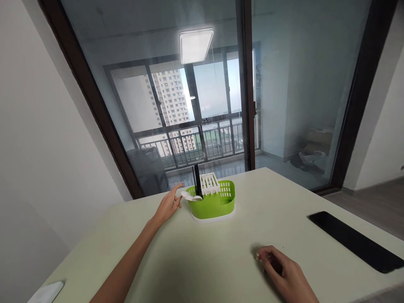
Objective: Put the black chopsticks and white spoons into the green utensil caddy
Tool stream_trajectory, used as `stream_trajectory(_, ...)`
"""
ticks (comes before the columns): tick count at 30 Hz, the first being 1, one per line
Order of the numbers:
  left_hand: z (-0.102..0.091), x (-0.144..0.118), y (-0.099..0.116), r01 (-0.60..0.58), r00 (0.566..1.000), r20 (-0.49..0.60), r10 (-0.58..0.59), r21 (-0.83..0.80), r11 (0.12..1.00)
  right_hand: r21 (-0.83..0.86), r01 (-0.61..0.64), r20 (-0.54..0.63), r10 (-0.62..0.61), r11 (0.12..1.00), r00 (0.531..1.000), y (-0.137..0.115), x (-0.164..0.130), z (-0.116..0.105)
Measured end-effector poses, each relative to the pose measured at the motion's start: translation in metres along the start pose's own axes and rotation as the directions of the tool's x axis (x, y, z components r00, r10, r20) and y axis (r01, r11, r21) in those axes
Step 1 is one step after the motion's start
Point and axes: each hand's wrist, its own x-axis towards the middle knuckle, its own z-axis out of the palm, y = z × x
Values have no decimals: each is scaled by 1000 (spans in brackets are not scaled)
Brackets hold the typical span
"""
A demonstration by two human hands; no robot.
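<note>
A green utensil basket (211,209) on a white base stands near the far side of the table. Black chopsticks (197,183) rise from its left part, and white spoons (191,196) lean out over the left rim. A white slatted rack (210,184) sits at the back of the basket. My left hand (168,205) is just left of the basket, fingers stretched toward the spoons; whether they touch cannot be told. Low at the right, over the tabletop, my right hand (282,269) has curled fingers with thumb and forefinger together; what they hold, if anything, is too small to name.
A long black flat object (355,240) lies on the pale green table (208,261) at the right. At the lower left corner is a white object (47,292), partly cut off. Beyond the table's far edge stands a glass sliding door (248,84).
</note>
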Motion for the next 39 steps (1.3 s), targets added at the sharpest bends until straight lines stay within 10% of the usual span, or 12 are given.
stream_trajectory(17, 35, -96, -70, 200, 979, -11, -202, -74, 977, -95, -36, 65, 42, 995, 997, 8, 3, -7)
stream_trajectory(23, 36, -123, -70, 245, 960, -107, -258, -121, 962, -190, 128, 4, -130, 973, 992, -10, 32, 10)
stream_trajectory(31, 42, -151, -47, 232, 954, -154, -258, -167, 958, -592, 349, -87, -487, 727, 869, -20, 112, 56)
stream_trajectory(39, 48, -155, -42, 185, 966, -154, -208, -152, 971, -765, 274, -40, -468, 583, 883, 3, 143, 74)
